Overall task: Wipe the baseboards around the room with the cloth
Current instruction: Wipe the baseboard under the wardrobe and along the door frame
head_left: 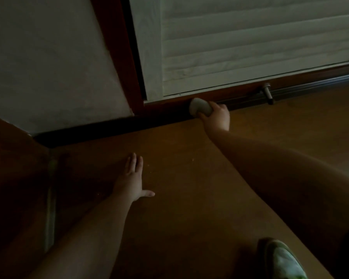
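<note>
now right hand (pixel 217 115) presses cloth (pixel 200 109) against baseboard (pixel 165 114).

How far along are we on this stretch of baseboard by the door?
Done: nothing can be confirmed; the light is too dim to tell wiped trim from unwiped. In hand: the right hand grips the cloth against the baseboard below the slatted door, while the left hand rests flat on the floor. Left: likely the run toward the doorstop and the dark stretch to the corner.

Brown wooden floor (pixel 189 168), left hand (pixel 132 181) flat on it (fingers spread), shoe (pixel 282 260)
</note>
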Available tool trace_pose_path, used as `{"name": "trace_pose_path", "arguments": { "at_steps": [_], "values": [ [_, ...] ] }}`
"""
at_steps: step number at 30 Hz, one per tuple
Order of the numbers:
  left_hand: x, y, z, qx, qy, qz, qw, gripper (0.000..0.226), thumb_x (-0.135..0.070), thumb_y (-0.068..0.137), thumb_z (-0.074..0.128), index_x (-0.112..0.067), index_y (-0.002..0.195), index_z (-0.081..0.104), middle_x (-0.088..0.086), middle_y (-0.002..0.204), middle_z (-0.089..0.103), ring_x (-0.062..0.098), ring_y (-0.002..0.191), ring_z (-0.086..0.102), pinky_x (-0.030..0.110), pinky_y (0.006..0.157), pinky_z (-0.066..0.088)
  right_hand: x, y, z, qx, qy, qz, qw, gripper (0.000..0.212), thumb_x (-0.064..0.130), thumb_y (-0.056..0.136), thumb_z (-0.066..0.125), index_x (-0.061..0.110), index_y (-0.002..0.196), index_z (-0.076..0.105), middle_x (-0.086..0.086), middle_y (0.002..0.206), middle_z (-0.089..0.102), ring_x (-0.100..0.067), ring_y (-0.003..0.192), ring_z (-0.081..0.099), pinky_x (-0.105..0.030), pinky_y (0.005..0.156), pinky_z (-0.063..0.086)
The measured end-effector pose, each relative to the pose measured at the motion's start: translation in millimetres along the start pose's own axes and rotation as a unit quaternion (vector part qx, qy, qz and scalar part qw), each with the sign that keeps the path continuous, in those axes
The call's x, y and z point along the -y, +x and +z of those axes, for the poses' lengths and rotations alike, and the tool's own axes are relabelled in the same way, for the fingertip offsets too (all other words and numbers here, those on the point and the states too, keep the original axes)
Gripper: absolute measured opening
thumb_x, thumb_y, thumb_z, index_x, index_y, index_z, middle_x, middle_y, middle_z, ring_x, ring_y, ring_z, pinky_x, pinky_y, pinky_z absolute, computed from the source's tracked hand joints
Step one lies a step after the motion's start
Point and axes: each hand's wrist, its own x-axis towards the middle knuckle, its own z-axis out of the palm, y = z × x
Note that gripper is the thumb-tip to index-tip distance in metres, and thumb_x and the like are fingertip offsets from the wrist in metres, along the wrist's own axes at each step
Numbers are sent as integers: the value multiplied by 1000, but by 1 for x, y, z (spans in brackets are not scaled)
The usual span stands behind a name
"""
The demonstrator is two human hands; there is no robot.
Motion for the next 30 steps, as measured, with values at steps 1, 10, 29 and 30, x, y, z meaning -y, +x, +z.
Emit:
{"name": "trace_pose_path", "arguments": {
  "at_steps": [1,10,29,30],
  "values": [
    [1,0,0,-1,4,1,1000,138,-68,68,73,-20,151,-27,6,157,-34,26,148,-23,51,120,10,-13,0,-13,-14,-11,16,1000,52,36,90,67,18,137,54,-10,127,53,-27,117,50,-37,98,43],
    [-15,-3,-13,36,80,-28,996,139,-71,68,72,-16,152,-24,12,159,-30,32,150,-13,50,123,10,-87,-17,-129,52,-44,-2,998,59,39,81,78,18,133,58,-6,124,55,-23,111,54,-35,92,46],
    [-114,12,-47,-67,41,69,994,111,-77,81,50,-27,155,-16,-4,164,-18,17,150,-14,43,120,4,-122,36,-64,153,44,-102,982,57,48,83,73,24,131,56,7,115,52,-8,100,51,-26,84,46],
    [-121,17,-45,-67,35,56,996,113,-77,80,52,-26,156,-13,-3,164,-17,18,151,-13,44,120,4,-118,40,-52,141,56,-104,983,58,48,83,73,22,132,56,4,118,54,-7,101,49,-26,84,45]
  ]
}}
